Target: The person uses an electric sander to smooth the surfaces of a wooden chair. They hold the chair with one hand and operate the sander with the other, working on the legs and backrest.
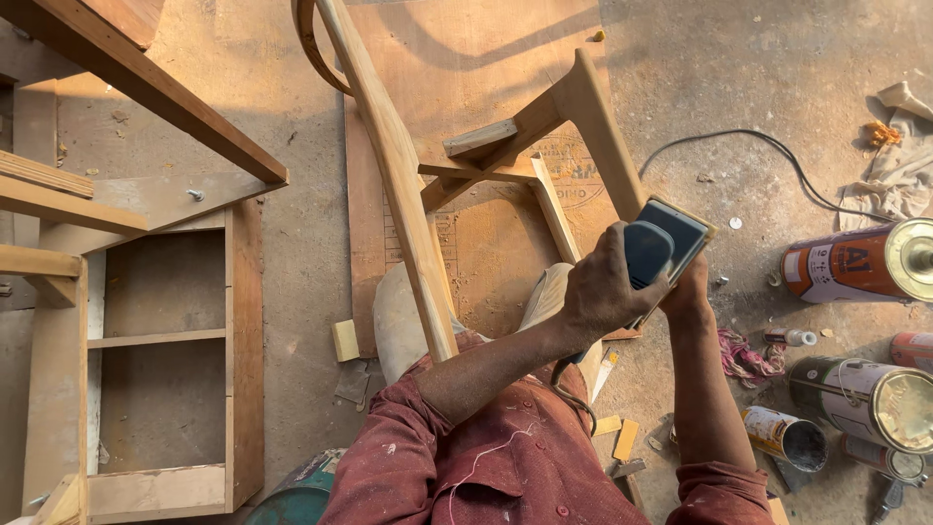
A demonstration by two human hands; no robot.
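Wooden chair frame (408,194) (boxy sander (661,248))

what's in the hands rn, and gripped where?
An electric sander, pressed on the chair frame. Left hand wraps its rear body from above; right hand is under the pad end, mostly hidden.

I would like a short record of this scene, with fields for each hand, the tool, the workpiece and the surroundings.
left hand: grips the top of the sander
right hand: steadies the sander from beneath
tool: dark electric sander, pressed on the chair frame
workpiece: bare wooden chair frame, lying tilted on a plywood sheet
surroundings: paint cans at right, wooden cabinet at left
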